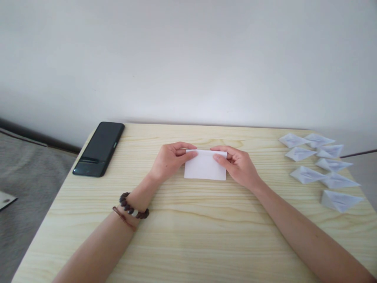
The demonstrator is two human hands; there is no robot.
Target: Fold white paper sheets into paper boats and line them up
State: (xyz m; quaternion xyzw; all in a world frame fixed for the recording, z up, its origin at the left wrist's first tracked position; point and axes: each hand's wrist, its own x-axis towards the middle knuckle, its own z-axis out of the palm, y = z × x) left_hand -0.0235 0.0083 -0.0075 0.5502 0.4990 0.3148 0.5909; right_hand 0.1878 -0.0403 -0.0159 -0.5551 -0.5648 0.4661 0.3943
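Observation:
A small white sheet of paper (205, 167) is held between my two hands near the middle of the table. My left hand (172, 160) pinches its upper left corner, thumb in front and fingers behind. At the upper right corner, my right hand (237, 163) grips it the same way. The paper's top edge looks folded or straight along a crease, and its lower edge faces me. A dark beaded bracelet (129, 206) and a thin cord circle my left wrist.
Several folded white paper boats (306, 175) stand in two loose columns on the right of the wooden table (188, 236). A black smartphone (98, 149) lies at the far left corner. A pale wall (188, 63) rises behind the table's back edge.

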